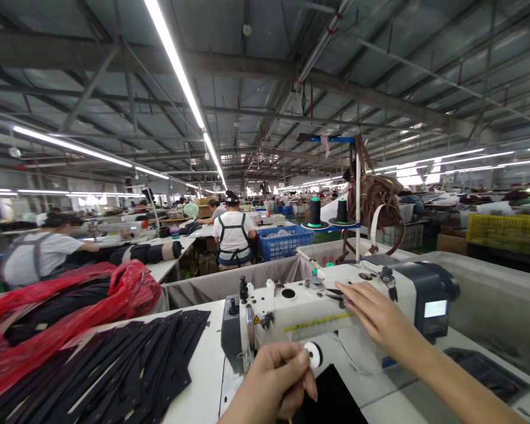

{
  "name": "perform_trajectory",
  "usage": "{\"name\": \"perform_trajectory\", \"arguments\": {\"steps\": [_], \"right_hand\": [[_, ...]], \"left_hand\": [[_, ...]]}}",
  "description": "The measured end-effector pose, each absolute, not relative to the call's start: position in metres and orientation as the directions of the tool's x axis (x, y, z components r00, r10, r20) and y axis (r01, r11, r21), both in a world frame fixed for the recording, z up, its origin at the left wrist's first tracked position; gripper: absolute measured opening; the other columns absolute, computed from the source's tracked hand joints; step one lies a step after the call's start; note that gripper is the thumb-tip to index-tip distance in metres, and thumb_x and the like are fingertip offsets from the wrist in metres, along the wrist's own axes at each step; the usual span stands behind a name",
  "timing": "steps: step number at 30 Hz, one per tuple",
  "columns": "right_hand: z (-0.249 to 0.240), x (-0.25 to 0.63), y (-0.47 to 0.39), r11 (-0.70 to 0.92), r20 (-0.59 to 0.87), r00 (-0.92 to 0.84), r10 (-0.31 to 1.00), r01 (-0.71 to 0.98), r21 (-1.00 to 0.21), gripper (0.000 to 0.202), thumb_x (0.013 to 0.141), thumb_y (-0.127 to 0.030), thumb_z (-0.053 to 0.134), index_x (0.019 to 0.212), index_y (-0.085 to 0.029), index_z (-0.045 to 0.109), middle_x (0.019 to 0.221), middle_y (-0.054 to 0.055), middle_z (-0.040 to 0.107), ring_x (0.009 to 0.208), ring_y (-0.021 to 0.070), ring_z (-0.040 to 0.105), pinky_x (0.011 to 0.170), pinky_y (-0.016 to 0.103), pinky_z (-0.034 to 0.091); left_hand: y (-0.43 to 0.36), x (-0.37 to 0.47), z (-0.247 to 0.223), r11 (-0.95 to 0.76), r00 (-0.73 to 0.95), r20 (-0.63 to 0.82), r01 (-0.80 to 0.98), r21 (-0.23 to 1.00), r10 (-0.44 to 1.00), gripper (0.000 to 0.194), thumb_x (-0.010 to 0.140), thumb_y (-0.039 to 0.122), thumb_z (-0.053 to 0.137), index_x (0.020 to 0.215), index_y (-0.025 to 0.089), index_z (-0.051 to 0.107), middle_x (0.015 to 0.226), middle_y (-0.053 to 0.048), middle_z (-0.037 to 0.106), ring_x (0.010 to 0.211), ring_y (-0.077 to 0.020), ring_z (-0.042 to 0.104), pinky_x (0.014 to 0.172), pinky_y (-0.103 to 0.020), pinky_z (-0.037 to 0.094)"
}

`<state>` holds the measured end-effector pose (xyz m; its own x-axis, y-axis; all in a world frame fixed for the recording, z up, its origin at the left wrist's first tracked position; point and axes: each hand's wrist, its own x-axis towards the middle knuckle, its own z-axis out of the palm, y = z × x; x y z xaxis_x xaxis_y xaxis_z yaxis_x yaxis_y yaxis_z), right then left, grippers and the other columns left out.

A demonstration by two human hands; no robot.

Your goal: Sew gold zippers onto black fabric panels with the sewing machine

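Observation:
My left hand [276, 377] pinches a small bobbin [312, 354] with a white face and dark thread, in front of the white sewing machine [300, 315]. My right hand [373, 309] reaches over the machine's top, its fingers closed on dark thread snips [335, 294] whose pointed blades stick out to the left. Close to the blade tips is the machine's bobbin winder [315, 284]. Beneath my left hand, a black fabric piece [331, 394] lies on the machine bed.
Many black cut strips [145, 365] spread over the table at left, beside a red plastic bag [128, 288]. Two thread cones [315, 212] stand on a rack behind the machine, where a brown bag [375, 197] hangs. Co-workers [233, 232] sit farther off, near a blue crate [285, 242].

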<state>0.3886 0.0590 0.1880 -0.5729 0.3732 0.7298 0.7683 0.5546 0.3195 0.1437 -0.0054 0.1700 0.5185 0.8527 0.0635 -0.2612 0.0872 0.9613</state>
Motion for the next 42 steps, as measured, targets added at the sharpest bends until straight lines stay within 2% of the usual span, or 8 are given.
{"name": "perform_trajectory", "arguments": {"steps": [5, 11, 15, 20, 26, 30, 34, 42], "right_hand": [[0.157, 0.373, 0.038, 0.531, 0.809, -0.474, 0.348, 0.811, 0.247, 0.056, 0.086, -0.017, 0.048, 0.139, -0.019, 0.031, 0.133, 0.018, 0.044, 0.121, 0.0350, 0.040, 0.095, 0.060, 0.032], [0.152, 0.304, -0.025, 0.830, 0.430, -0.710, 0.558, 0.479, -0.285, 0.060, 0.087, -0.010, 0.036, 0.143, -0.028, 0.025, 0.139, 0.006, 0.041, 0.124, 0.0177, 0.043, 0.098, 0.033, 0.042], [0.139, 0.268, -0.047, 0.691, 0.208, -0.766, 0.609, 0.382, -0.614, 0.050, 0.086, -0.014, 0.039, 0.135, -0.026, 0.041, 0.127, 0.004, 0.055, 0.112, 0.0174, 0.054, 0.094, 0.030, 0.043], [0.119, 0.242, -0.065, 0.473, 0.063, -0.629, 0.775, 0.510, -0.718, 0.027, 0.089, -0.031, 0.041, 0.107, -0.022, 0.060, 0.084, 0.004, 0.065, 0.078, 0.0162, 0.061, 0.071, 0.025, 0.047], [0.090, 0.225, -0.076, 0.257, -0.070, -0.502, 0.862, 0.551, -0.794, 0.024, 0.084, -0.043, 0.050, 0.082, -0.022, 0.061, 0.059, -0.003, 0.044, 0.056, 0.0114, 0.044, 0.054, 0.022, 0.034], [0.085, 0.217, -0.076, 0.049, -0.219, -0.502, 0.837, 0.467, -0.883, 0.027, 0.079, -0.047, 0.054, 0.076, -0.020, 0.058, 0.057, -0.005, 0.031, 0.054, 0.0110, 0.034, 0.052, 0.023, 0.028], [0.089, 0.198, -0.077, -0.115, -0.296, -0.586, 0.754, 0.326, -0.939, 0.027, 0.072, -0.044, 0.057, 0.066, -0.019, 0.050, 0.054, -0.006, 0.027, 0.053, 0.0102, 0.027, 0.052, 0.024, 0.024], [0.078, 0.184, -0.086, -0.230, -0.307, -0.555, 0.773, 0.206, -0.951, 0.038, 0.070, -0.052, 0.063, 0.082, -0.017, 0.056, 0.061, -0.005, 0.036, 0.058, 0.0111, 0.031, 0.054, 0.024, 0.026]], "left_hand": [[-0.031, 0.120, 0.153, -0.154, 0.404, 0.051, 0.227, 0.962, 0.913, 0.027, 0.082, 0.038, 0.056, 0.073, 0.013, 0.064, 0.057, -0.002, 0.061, 0.044, -0.0091, 0.044, 0.046, -0.019, 0.030], [-0.069, 0.089, 0.152, -0.322, 0.448, 0.080, 0.495, 0.807, 0.890, 0.024, 0.084, 0.016, 0.046, 0.076, 0.019, 0.069, 0.062, -0.002, 0.063, 0.055, -0.0143, 0.056, 0.055, -0.020, 0.037], [-0.087, 0.071, 0.146, -0.313, 0.416, 0.056, 0.582, 0.750, 0.907, 0.021, 0.080, 0.011, 0.051, 0.076, 0.021, 0.070, 0.063, -0.002, 0.064, 0.056, -0.0159, 0.057, 0.056, -0.021, 0.037], [-0.106, 0.052, 0.130, -0.267, 0.323, 0.047, 0.682, 0.681, 0.945, 0.023, 0.082, 0.011, 0.047, 0.089, 0.020, 0.066, 0.071, -0.003, 0.065, 0.060, -0.0165, 0.057, 0.058, -0.022, 0.037], [-0.117, 0.042, 0.096, -0.248, 0.188, 0.175, 0.503, 0.828, 0.966, 0.021, 0.089, 0.019, 0.045, 0.103, 0.019, 0.061, 0.080, -0.004, 0.064, 0.068, -0.0149, 0.057, 0.065, -0.022, 0.042], [-0.110, 0.046, 0.076, -0.169, -0.121, 0.175, 0.056, 0.984, 0.977, 0.029, 0.095, 0.034, 0.040, 0.102, 0.016, 0.061, 0.085, -0.007, 0.066, 0.072, -0.0161, 0.059, 0.069, -0.026, 0.047], [-0.103, 0.059, 0.065, -0.148, -0.052, 0.139, -0.392, 0.908, 0.989, 0.043, 0.097, 0.040, 0.030, 0.104, 0.013, 0.062, 0.107, -0.013, 0.064, 0.098, -0.0246, 0.060, 0.090, -0.039, 0.045], [-0.116, 0.059, 0.066, -0.211, 0.120, 0.271, -0.368, 0.906, 0.955, 0.048, 0.090, 0.049, 0.045, 0.126, 0.017, 0.049, 0.118, -0.015, 0.059, 0.109, -0.0303, 0.055, 0.093, -0.043, 0.043]]}}
